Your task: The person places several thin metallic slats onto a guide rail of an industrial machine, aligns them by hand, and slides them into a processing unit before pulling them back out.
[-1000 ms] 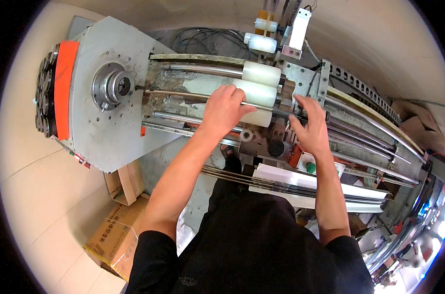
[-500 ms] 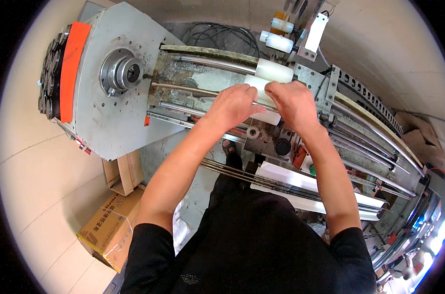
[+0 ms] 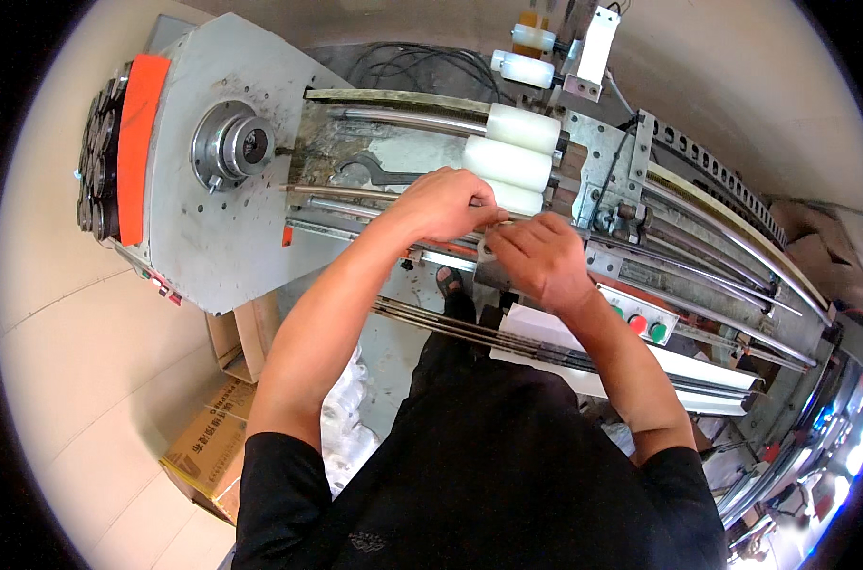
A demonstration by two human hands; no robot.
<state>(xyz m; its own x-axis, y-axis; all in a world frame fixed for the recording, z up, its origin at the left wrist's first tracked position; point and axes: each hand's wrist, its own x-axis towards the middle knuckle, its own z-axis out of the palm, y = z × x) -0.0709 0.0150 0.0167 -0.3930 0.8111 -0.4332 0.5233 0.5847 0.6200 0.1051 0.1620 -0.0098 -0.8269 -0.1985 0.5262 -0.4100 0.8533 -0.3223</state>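
Observation:
A thin metal rod (image 3: 341,192) runs from near the grey headstock (image 3: 251,66) across the machine bed to my hands. My left hand (image 3: 443,204) is closed with curled fingers round this rod. Close beside it, my right hand (image 3: 543,258) pinches at the rod with its fingertips; the stretch between the fingers is mostly hidden. Just beyond my hands lie white rollers (image 3: 508,163), side by side and apart from my fingers. A dark hook wrench (image 3: 379,171) lies on the bed, its handle end hidden behind my left hand.
A round steel chuck (image 3: 244,145) sticks out of the headstock at left. At right is a control box (image 3: 648,318) with red and green buttons. Several thin rods (image 3: 450,325) lie across, close to my body. Cardboard boxes (image 3: 208,442) stand on the floor at left.
Both hands have come back toward my body from the white rollers, and the rod has moved with them. The hook wrench and the control box buttons now show.

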